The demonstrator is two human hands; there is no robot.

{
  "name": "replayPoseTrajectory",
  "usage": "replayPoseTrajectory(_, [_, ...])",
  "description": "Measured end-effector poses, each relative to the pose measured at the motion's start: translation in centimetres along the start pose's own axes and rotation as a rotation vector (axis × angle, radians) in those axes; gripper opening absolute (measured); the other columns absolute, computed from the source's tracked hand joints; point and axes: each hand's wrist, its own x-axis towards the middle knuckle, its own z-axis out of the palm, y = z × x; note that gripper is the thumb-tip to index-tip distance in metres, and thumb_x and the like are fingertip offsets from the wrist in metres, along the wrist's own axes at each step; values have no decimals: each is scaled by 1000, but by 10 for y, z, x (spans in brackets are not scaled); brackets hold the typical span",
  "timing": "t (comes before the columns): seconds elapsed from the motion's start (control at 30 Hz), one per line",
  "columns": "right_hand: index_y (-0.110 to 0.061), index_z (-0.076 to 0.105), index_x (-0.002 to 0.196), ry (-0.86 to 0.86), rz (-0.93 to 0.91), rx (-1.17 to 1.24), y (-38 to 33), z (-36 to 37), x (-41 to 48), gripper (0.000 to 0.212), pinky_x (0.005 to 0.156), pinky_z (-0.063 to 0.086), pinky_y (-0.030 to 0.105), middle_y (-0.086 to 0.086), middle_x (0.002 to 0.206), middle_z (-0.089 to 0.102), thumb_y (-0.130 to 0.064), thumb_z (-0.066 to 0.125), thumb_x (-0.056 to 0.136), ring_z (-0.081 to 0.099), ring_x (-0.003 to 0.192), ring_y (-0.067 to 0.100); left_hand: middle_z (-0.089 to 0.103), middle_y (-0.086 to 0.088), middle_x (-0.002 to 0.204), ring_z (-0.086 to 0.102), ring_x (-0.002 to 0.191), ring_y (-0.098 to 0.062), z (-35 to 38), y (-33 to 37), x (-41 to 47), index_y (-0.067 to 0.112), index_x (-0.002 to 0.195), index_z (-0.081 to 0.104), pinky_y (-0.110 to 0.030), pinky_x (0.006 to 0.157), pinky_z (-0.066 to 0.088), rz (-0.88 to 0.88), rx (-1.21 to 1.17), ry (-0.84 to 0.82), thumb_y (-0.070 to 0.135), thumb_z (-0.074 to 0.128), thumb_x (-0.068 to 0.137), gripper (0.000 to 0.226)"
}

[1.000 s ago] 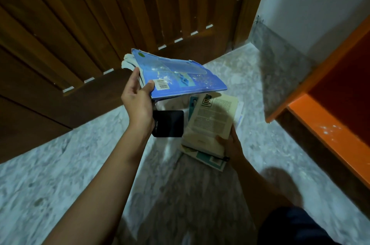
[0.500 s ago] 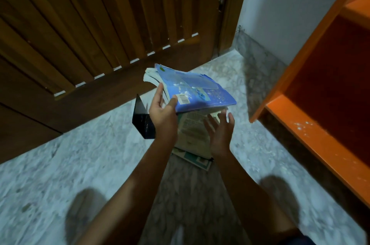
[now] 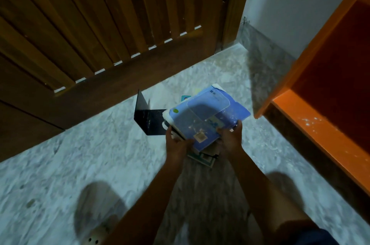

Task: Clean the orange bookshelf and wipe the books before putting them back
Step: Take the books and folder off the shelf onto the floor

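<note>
The mottled grey-white marble floor carries a black L-shaped bookend with one plate upright and the other flat, pointing toward a low pile of books just beside it. A blue book above hides most of that pile. A pale perforated clog rests nearer. At right stands the orange bookshelf, its lower board flecked white.

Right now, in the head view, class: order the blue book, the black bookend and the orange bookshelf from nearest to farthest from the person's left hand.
1. Blue book: gripped by the left hand at its near-left corner.
2. Black bookend: on the floor, just left of that hand.
3. Orange bookshelf: far right, beyond the right hand.
</note>
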Motion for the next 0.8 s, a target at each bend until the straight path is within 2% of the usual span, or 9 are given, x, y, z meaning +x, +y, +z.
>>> replayPoseTrajectory(0.1, [-19,21,145,-70,-105,-84,6,-9,9,100,92,47,59,14,143,42,-7,67,58,48,125,35,62,-17,116,63,103,-30,-4,-17,9,8,126,47,-31,68,56,68,66,-76,9,76,55,76])
replayPoseTrajectory(0.17, [-20,23,144,-112,-130,-142,6,-15,18,92,89,48,60,12,142,42,-8,60,61,49,124,35,66,-19,104,66,91,-24,-8,-25,18,-3,115,56,-26,66,54,107,145,-108,7,72,65,54])
replayPoseTrajectory(0.27, [-21,12,148,-162,-154,-265,-3,-20,25,93,86,55,37,10,150,32,-3,56,67,44,125,31,63,-21,78,59,68,-26,-20,-40,41,-8,84,59,-33,60,47,76,246,-108,2,66,74,16])
replayPoseTrajectory(0.33, [-20,4,149,-230,-154,-316,-5,-23,36,92,63,53,14,9,150,27,15,50,78,45,116,28,66,-22,91,64,77,-32,-31,-44,55,-5,97,56,-40,66,52,8,303,-58,27,72,69,46])
replayPoseTrajectory(0.4, [-17,1,149,-282,-160,-405,-6,-24,46,88,57,50,11,7,146,29,25,40,82,50,109,27,63,-14,114,63,96,-29,-33,-35,59,3,121,50,-47,83,54,-13,337,-23,37,74,68,67])
replayPoseTrajectory(0.47, [-18,0,149,-282,-198,-522,-8,-22,54,89,71,54,16,9,150,26,24,42,83,48,121,31,51,-4,125,54,110,-23,-29,-21,57,11,136,39,-44,97,47,-3,349,-33,26,68,83,63])
replayPoseTrajectory(0.57, [-15,5,149,-296,-250,-680,-7,-18,60,88,100,44,50,20,146,36,15,50,81,42,128,41,52,-4,124,52,114,-22,-26,-18,66,11,137,40,-39,99,44,68,431,-98,17,58,91,49])
replayPoseTrajectory(0.67, [-10,14,149,-219,-324,-869,1,-14,53,80,89,46,51,28,119,58,4,56,82,57,105,44,48,-9,138,50,122,-25,-24,-16,71,12,144,32,-43,102,43,121,512,-135,22,57,91,60])
replayPoseTrajectory(0.8, [-4,22,147,-218,-478,-853,11,-10,39,75,86,49,47,25,117,57,-12,59,82,58,103,41,45,-12,139,50,121,-25,-24,-20,83,17,147,26,-44,99,46,207,596,-150,45,54,78,80])
